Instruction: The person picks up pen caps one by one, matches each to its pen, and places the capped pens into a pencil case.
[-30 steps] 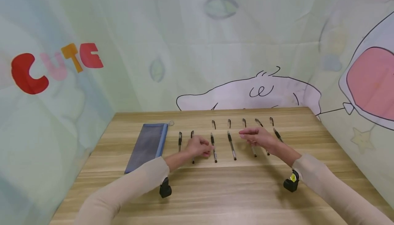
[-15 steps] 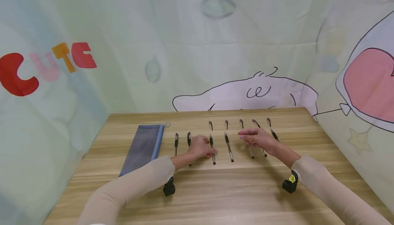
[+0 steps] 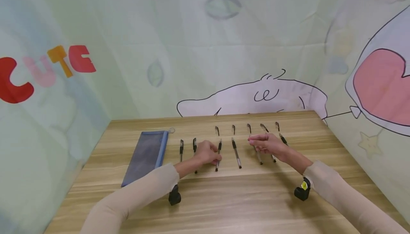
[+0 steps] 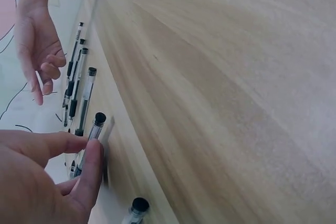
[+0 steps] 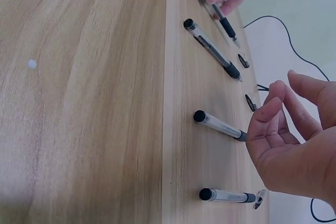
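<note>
My left hand (image 3: pixel 206 153) pinches the barrel of a clear gel pen (image 4: pixel 97 124) between thumb and fingers, near its black end. That pen has a black grip and an uncapped tip pointing away from me. My right hand (image 5: pixel 294 140) hovers above the pens to the right, fingers loosely bent, holding nothing. Beneath it lies another uncapped gel pen (image 3: pixel 258 155), partly hidden. Between the hands rests one more uncapped pen (image 3: pixel 236 152). Two capped pens, including the leftmost pen (image 3: pixel 181 148), lie left of the held pen, one partly covered by my left hand.
A blue mesh zip pouch (image 3: pixel 145 155) lies flat at the left of the wooden table (image 3: pixel 230 202). Several black pen caps, such as the leftmost cap (image 3: pixel 217 131), form a row along the back. A further uncapped pen (image 3: pixel 283 139) lies right of my right hand. Printed curtains surround the table.
My left hand has reached the pen and taken hold of its barrel, and the pen's slant has shifted. The right hand stays nearly in place. The head view has turned slightly to the right.
</note>
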`<state>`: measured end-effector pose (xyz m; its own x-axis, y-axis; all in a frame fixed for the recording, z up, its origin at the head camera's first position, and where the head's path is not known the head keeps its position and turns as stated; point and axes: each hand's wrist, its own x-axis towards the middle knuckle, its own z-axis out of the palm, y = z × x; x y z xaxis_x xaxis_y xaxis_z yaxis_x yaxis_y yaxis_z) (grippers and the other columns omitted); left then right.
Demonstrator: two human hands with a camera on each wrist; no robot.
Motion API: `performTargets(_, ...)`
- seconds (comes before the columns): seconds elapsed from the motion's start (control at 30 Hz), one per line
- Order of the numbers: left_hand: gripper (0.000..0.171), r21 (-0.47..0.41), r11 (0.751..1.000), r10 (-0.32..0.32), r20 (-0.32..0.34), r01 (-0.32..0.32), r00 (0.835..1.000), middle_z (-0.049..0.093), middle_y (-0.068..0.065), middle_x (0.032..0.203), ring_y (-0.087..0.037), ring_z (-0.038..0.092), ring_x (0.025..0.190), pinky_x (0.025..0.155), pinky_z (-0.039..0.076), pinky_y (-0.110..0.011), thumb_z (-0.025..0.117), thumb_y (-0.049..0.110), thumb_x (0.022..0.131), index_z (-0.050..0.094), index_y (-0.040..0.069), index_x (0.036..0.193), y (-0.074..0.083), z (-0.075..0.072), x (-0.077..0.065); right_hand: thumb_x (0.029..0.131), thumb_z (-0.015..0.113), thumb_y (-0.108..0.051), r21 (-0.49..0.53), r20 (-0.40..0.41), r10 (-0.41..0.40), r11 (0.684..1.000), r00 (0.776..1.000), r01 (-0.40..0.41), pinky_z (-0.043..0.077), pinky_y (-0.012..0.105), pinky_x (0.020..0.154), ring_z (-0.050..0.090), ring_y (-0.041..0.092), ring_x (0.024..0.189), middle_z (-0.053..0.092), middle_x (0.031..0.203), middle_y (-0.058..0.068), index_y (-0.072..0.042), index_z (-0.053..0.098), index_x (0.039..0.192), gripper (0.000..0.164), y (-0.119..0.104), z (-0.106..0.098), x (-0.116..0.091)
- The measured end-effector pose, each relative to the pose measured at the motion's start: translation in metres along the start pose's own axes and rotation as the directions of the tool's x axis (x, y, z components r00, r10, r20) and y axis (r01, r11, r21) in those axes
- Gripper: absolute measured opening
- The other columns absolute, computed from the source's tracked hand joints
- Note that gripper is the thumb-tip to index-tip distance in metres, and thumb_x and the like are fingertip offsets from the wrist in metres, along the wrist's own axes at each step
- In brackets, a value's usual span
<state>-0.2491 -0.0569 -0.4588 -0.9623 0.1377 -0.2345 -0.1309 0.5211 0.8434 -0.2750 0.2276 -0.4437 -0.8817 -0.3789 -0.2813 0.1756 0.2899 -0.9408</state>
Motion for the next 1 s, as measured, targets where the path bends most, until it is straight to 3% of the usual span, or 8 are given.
performTargets(0.17, 0.019, -0.069, 0.998, 0.002, 0.03, 0.0, 1.0, 0.076, -0.015, 0.09, -0.013, 0.07, 0.063, 0.062, 0.063, -0.024, 0.077, -0.001, 0.086, 0.074, -0.006, 0.104, -0.003, -0.005, -0.004, 0.104, 0.062, -0.023, 0.002, -0.003, 0.001, 1.0, 1.0, -0.001, 0.052, 0.021, 0.07, 0.06, 0.005, 0.08, 0.073, 0.102, -0.005, 0.007, 0.051, 0.144, 0.051, 0.0, -0.002, 0.0)
performTargets(0.47, 0.027, -0.205, 0.976, -0.064, 0.049, 0.073, 0.997, 0.073, -0.015, 0.093, -0.016, 0.07, 0.068, 0.068, 0.065, -0.029, 0.073, 0.002, 0.089, 0.069, -0.006, 0.115, -0.008, -0.021, -0.015, 0.104, 0.062, -0.024, 0.015, -0.008, 0.004, 1.0, 1.0, -0.004, 0.055, 0.02, 0.073, 0.063, 0.004, 0.081, 0.074, 0.105, -0.004, 0.006, 0.051, 0.145, 0.052, 0.001, -0.004, 0.006)
performTargets(0.77, 0.029, -0.366, 0.924, -0.082, 0.092, 0.11, 0.992, 0.071, -0.024, 0.108, -0.014, 0.069, 0.073, 0.073, 0.065, -0.03, 0.069, 0.0, 0.093, 0.064, -0.01, 0.12, -0.01, -0.039, -0.049, 0.103, 0.063, -0.021, -0.006, -0.027, -0.018, 1.0, 0.999, 0.017, 0.059, 0.02, 0.081, 0.067, 0.006, 0.085, 0.075, 0.105, -0.005, 0.005, 0.055, 0.141, 0.047, -0.004, 0.003, 0.025)
performTargets(1.0, 0.03, -0.392, 0.913, -0.078, 0.103, 0.113, 0.992, 0.073, -0.024, 0.108, -0.014, 0.072, 0.076, 0.08, 0.066, -0.034, 0.068, 0.0, 0.094, 0.062, -0.012, 0.121, -0.017, -0.045, -0.062, 0.104, 0.062, -0.021, -0.021, -0.025, -0.004, 1.0, 1.0, 0.004, 0.061, 0.022, 0.085, 0.069, 0.009, 0.09, 0.073, 0.122, 0.013, 0.006, 0.054, 0.141, 0.047, -0.007, 0.013, 0.04)
